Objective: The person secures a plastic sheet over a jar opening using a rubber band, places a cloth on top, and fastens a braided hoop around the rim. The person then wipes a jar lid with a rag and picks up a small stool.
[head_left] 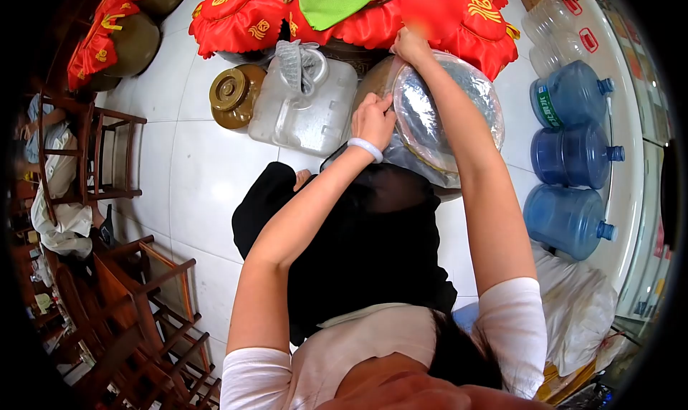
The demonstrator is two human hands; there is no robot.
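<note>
A large round jar stands in front of me, its top wrapped in clear plastic (423,102) with a band around it. My left hand (373,120), with a pale bracelet at the wrist, is at the near left side of the jar with its fingers bent against the plastic. At the jar's far edge, beside the red cloth covers (326,26), is my right hand (412,46). Its fingers are pressed together, and what they pinch is too small to make out.
Left of the jar are a translucent plastic container (304,112) and a brown lidded pot (235,94). Blue water bottles (566,155) line the right side. Wooden chairs (147,281) stand at the left, where another person sits. A green cloth (337,0) lies on the red covers.
</note>
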